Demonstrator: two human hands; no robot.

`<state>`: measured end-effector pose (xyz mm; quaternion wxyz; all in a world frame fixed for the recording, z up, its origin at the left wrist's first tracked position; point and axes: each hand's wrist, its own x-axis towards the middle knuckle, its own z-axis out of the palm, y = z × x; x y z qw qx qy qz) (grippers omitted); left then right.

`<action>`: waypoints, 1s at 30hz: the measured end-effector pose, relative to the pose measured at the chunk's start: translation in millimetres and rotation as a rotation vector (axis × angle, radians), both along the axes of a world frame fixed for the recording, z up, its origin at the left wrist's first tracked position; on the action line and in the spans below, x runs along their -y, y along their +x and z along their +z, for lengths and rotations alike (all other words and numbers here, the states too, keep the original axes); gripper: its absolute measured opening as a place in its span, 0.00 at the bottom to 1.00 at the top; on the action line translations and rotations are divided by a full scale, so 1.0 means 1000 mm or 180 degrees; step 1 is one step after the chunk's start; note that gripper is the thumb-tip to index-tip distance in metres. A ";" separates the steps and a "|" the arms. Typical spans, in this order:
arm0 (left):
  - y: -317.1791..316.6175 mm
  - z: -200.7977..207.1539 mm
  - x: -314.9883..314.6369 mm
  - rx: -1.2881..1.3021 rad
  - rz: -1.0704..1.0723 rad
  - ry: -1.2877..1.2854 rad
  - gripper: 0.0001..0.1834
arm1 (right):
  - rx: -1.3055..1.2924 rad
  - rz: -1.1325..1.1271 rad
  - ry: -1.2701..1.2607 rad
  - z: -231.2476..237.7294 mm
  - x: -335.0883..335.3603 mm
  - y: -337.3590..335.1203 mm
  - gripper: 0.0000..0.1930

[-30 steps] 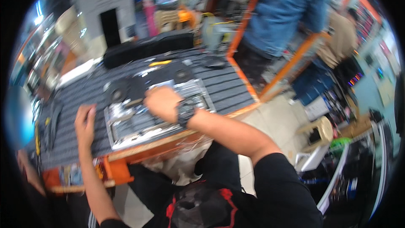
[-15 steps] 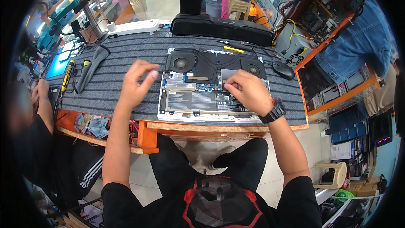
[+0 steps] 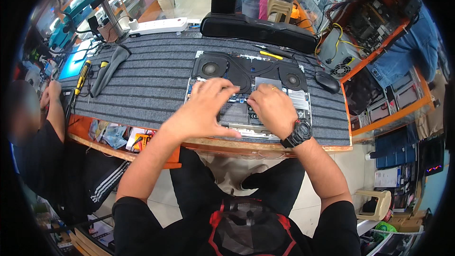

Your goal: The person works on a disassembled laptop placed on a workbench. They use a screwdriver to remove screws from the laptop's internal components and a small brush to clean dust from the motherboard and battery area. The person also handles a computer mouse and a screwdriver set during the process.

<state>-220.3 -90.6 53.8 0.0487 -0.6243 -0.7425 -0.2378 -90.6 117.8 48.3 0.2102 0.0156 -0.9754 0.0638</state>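
Observation:
An opened laptop (image 3: 246, 68) lies on a grey striped mat, its inside facing up. Two black fans show along its far side, and a dark battery (image 3: 232, 114) sits along the near side, partly covered by my hands. Over the left half of the laptop hovers my left hand (image 3: 201, 109), thumb and fingers apart, with nothing seen in it. My right hand (image 3: 272, 106), with a black watch on the wrist, is at the middle of the board near the battery's far edge. Its thumb and fingertips are pinched together; whatever they hold, if anything, is too small to tell.
Behind the laptop stand a black soundbar (image 3: 258, 32) and a white power strip (image 3: 159, 26). A mouse (image 3: 327, 81) and a power supply (image 3: 339, 54) are at the right. Leftward lie a yellow-black screwdriver (image 3: 83, 77) and a long grey object (image 3: 108, 73). Another person sits at far left.
My left hand has come from beside the laptop, rightward and nearer, to over its left half. My right hand stays pinched at the board. The view has shifted slightly.

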 end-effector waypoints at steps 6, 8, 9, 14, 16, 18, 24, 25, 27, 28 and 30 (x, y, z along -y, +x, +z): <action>-0.078 -0.012 0.034 0.0458 0.0431 0.0595 0.37 | 0.0261 -0.0032 0.0191 0.009 0.004 -0.009 0.08; -0.091 -0.023 0.043 0.0597 0.0639 0.0669 0.35 | 0.0393 -0.0059 0.0161 0.010 0.003 -0.014 0.08; -0.094 -0.026 0.043 0.0824 0.0620 0.0658 0.33 | 0.0490 -0.0081 0.0110 0.009 0.001 -0.016 0.07; -0.099 -0.028 0.050 0.1535 0.0606 0.0413 0.32 | 0.0939 0.0138 -0.0100 0.022 -0.010 -0.022 0.07; -0.102 -0.032 0.055 0.1635 0.0553 0.0180 0.38 | 0.1034 0.0194 -0.0155 0.025 -0.011 -0.022 0.08; -0.094 -0.029 0.056 0.1631 0.0598 0.0114 0.42 | 0.1131 0.0186 -0.0124 0.028 -0.011 -0.022 0.09; -0.062 -0.018 0.046 0.0866 -0.0005 0.0422 0.41 | 0.0866 0.0221 -0.0869 0.032 -0.016 -0.003 0.06; -0.050 -0.017 0.039 0.0801 -0.0165 0.0442 0.43 | 0.0812 0.0145 -0.0993 0.027 -0.017 0.002 0.06; -0.020 -0.014 0.025 0.0235 -0.0264 0.0437 0.47 | 0.0692 -0.0032 -0.1240 0.017 -0.021 0.013 0.06; -0.009 -0.016 0.018 0.0181 -0.0247 0.0357 0.49 | 0.0667 -0.0094 -0.1283 0.012 -0.018 0.013 0.06; 0.007 -0.022 0.003 0.0061 -0.0217 0.0201 0.52 | 0.0465 0.0015 -0.1217 0.008 -0.012 0.008 0.05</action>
